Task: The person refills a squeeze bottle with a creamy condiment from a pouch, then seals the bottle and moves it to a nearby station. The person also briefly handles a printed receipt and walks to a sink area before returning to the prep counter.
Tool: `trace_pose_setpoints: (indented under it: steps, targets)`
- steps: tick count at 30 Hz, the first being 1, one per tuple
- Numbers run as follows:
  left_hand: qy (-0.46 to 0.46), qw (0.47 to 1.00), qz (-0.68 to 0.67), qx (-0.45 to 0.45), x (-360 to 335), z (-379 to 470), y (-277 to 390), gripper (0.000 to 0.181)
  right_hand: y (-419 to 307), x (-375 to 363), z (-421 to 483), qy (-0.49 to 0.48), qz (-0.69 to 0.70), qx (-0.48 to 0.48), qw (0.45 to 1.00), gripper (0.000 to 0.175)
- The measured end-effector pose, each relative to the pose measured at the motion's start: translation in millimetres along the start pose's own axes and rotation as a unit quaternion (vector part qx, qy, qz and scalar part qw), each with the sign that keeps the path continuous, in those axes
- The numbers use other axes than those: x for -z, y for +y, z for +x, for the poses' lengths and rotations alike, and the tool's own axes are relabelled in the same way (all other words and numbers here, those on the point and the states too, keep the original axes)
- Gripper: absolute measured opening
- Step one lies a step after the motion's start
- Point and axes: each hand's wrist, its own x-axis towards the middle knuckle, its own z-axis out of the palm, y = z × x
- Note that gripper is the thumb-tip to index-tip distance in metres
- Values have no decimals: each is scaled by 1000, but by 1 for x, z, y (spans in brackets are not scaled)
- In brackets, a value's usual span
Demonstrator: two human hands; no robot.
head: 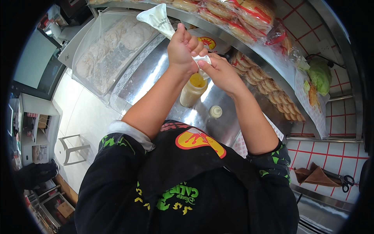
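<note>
My left hand [185,49] is wrapped around a white flexible pouch [157,22]. One end of the pouch sticks out past the thumb, up and to the left. Its other, crumpled end [201,61] is pinched in my right hand [220,71]. That end hangs over the mouth of a squeeze bottle [190,95], which stands upright on the steel counter [152,76]. Yellow sauce [198,81] shows inside the bottle's top. A pale nozzle cap [215,111] lies on the counter to the bottle's right, apart from it.
Dough-like food [108,49] under clear plastic fills a tray at the left. Bagged breads [228,14] crowd the overhead shelf [287,63], with lettuce [320,76] at its right. Rows of wrapped flat breads [266,87] sit beneath. Scissors [346,182] hang on the tiled wall; a stool [70,149] stands left.
</note>
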Motion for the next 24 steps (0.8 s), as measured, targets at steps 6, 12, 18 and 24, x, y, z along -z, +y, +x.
trace_pose_setpoints:
  steps: [6, 12, 18, 24]
  targets:
    - [5, 1000, 10, 4, 1, -1, -1, 46, 6, -8, -3, 42, -41, 28, 998, 27]
    - [6, 1000, 31, -3, 0, -1, 0, 45, 2, -18, -7, 130, -107, 80, 983, 25]
    - [31, 999, 41, -1, -1, -2, 0, 47, 3, -23, -7, 172, -141, 113, 968, 23]
    - [74, 996, 46, -8, -1, 0, -2, 46, -1, -28, -7, 198, -162, 127, 958, 18]
